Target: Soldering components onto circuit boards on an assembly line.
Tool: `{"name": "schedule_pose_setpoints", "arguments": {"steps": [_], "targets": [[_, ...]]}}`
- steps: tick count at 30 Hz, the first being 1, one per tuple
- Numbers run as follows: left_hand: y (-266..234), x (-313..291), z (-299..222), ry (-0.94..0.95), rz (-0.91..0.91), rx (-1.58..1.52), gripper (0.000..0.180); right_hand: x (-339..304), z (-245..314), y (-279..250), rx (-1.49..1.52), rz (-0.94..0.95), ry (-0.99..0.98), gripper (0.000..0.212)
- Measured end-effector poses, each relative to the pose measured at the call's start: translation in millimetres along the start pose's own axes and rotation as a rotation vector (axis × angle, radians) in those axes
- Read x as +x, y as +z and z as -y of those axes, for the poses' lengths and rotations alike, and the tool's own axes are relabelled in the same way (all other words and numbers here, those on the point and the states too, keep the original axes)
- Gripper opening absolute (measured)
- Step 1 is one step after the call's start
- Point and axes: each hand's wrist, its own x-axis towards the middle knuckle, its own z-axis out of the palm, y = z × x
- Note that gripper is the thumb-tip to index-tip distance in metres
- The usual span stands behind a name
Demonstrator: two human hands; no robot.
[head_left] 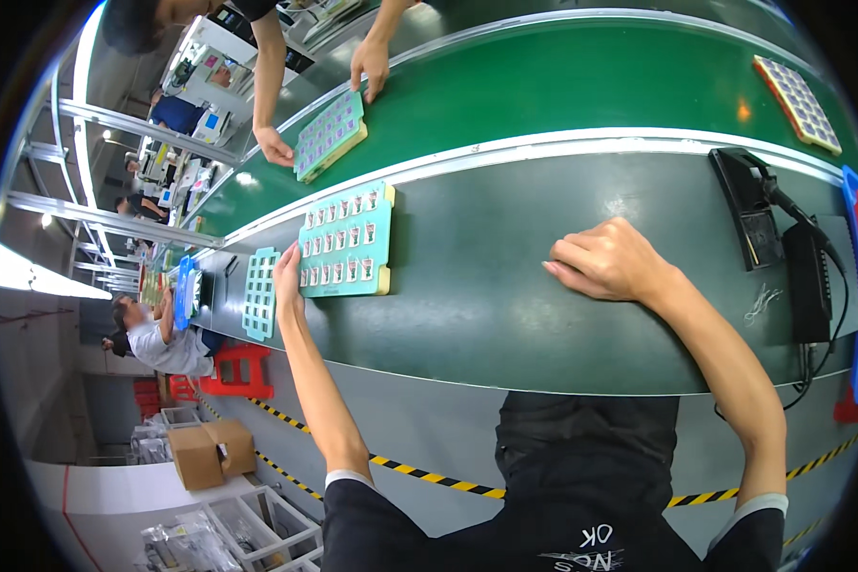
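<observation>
lining teal tray (347,255), three rows of pieces (355,235)

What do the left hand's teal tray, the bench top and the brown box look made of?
Teal tray: probably plastic or foam, matte teal face over a yellowish edge layer. Bench top: perhaps rubber matting or laminate; dark green, soft sheen. Brown box: likely cardboard, plain matte panels.

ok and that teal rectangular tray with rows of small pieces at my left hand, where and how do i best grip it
Probably take the tray by its right edge, coming from the right with your right hand. That edge is uncovered and shows a yellow side, your left hand being at the opposite edge. A rim grip should spare the pieces.
</observation>
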Motion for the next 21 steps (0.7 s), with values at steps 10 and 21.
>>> {"name": "schedule_pose_setpoints", "arguments": {"steps": [10, 21], "targets": [[118, -38, -31, 0.1, 0.31, 0.012, 0.038, 6, 8, -24, 0.342, 0.093, 0.581, 0.023], [382, -66, -125, 0.389, 1.498, 0.17, 0.03, -46, 62, -109, 0.537, 0.677, 0.931, 0.041]]}}
